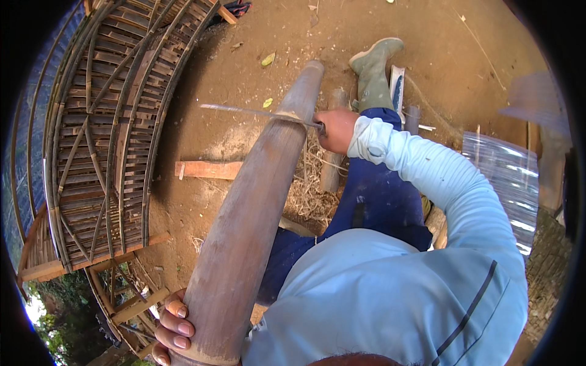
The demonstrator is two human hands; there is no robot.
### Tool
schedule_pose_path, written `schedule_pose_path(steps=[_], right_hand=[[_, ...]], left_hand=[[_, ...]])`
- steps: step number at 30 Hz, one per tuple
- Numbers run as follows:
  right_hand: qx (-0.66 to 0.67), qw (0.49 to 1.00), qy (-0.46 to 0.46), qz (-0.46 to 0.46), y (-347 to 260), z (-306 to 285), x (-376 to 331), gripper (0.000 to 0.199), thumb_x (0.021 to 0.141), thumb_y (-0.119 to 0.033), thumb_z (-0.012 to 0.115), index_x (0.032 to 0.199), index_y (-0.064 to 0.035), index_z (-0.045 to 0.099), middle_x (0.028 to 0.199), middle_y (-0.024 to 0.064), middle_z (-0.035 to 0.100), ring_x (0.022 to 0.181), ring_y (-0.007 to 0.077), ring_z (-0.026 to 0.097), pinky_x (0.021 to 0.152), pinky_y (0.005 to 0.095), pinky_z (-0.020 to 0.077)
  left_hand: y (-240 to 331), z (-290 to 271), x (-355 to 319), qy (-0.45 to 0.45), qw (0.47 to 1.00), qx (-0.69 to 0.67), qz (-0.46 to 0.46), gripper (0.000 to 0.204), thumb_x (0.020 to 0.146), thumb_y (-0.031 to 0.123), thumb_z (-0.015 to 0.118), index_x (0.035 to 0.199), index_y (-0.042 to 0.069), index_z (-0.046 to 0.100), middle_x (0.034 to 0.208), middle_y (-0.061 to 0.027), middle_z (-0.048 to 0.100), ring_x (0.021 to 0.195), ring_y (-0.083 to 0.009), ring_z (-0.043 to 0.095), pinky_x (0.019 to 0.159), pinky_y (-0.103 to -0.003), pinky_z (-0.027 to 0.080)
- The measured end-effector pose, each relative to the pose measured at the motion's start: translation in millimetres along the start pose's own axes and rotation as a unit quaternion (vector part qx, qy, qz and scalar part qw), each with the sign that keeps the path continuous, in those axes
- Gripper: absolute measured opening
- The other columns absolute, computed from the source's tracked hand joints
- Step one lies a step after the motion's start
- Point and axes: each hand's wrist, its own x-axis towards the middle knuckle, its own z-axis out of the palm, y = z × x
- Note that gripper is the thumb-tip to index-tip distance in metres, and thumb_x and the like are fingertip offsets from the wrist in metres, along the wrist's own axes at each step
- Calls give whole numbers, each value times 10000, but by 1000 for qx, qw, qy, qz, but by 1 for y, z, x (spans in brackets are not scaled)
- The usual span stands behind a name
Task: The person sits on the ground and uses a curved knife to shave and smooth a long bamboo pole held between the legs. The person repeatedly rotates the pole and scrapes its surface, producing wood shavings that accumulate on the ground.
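A thick brown bamboo pole [244, 213] slants away from me, its near end beside my body and its narrower end over the dirt. My left hand [174, 329] is wrapped round the near end from the left side; its thumb is hidden. In my right hand [339, 130] is the handle of a long-bladed knife [238, 109], gripped in closed fingers. The thin blade points left and lies across the pole at a pale ring-shaped joint [288, 118]. From this angle I cannot tell how deep the edge sits.
A slatted bamboo structure [101, 177] stands on the left. Pale shavings [314, 198], a short round log [331, 169] and a reddish plank [204, 169] lie on the dirt floor. My green boot [373, 82] stretches ahead. Clear corrugated sheets [510, 165] are at the right.
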Motion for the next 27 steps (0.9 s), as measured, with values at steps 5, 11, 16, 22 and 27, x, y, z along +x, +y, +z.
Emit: schedule_pose_path(steps=[5, 11, 16, 22, 27], right_hand=[[-24, 998, 51, 6, 12, 12, 8, 170, 822, -144, 624, 952, -37, 643, 840, 246, 669, 826, 465, 652, 750, 520, 532], [4, 998, 52, 20, 6, 21, 12, 155, 809, -137, 627, 928, -39, 640, 829, 247, 665, 831, 453, 657, 746, 519, 525], [24, 998, 60, 19, 4, 36, 8, 196, 795, -138, 641, 965, -40, 644, 823, 240, 669, 825, 449, 660, 757, 509, 535], [52, 996, 76, 8, -7, 25, 4, 191, 795, -139, 638, 960, -42, 647, 861, 245, 670, 864, 444, 659, 772, 517, 531], [35, 998, 33, 28, -6, 24, 4, 227, 795, -135, 640, 998, -34, 652, 880, 250, 675, 877, 452, 657, 784, 517, 530]], left_hand=[[-11, 1, 1, 14, 999, -17, 34, 334, 1075, 273, 358, 1285, 148, 586, 944, -34, 619, 908, -195, 612, 911, -374, 450], [6, -16, -8, 0, 1000, -12, 7, 512, 880, 401, 665, 1324, 173, 550, 1108, -75, 612, 1023, -252, 575, 985, -447, 396], [-3, -8, -10, 7, 1000, -3, 22, 640, 815, 461, 725, 1346, 164, 524, 1136, -89, 603, 1043, -268, 569, 990, -460, 392], [-8, -5, -12, 17, 999, 2, 31, 682, 800, 484, 729, 1355, 154, 512, 1138, -97, 597, 1047, -276, 567, 987, -464, 394], [-2, -6, -16, 24, 999, 8, 34, 717, 787, 504, 733, 1362, 145, 501, 1141, -104, 593, 1051, -282, 566, 986, -467, 396]])
